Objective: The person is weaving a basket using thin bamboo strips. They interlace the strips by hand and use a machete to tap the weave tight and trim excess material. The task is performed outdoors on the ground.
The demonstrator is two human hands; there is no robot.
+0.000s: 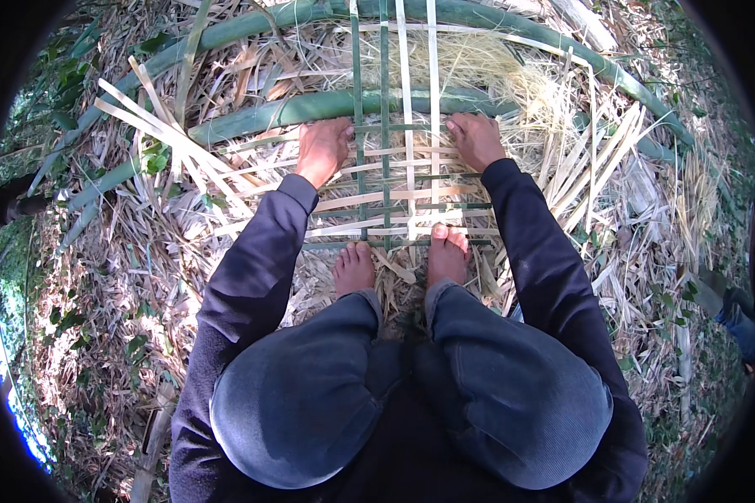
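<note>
A loose lattice of split bamboo strips lies on the ground before my bare feet. Two green lengthwise strips and two pale lengthwise strips run away from me, crossed by several pale and green strips. The farthest visible crosswise piece is a thin green bamboo strip. At its left part my left hand is closed, thumb pointing inward. My right hand is closed on the same strip at the right. My fingers' undersides are hidden. My toes touch the near edge of the lattice.
A thick green bamboo pole lies under the lengthwise strips, with another pole farther off. Bundles of pale strips lie at both sides. Fine shavings heap up behind. At the right edge shows a person's jeans-clad leg.
</note>
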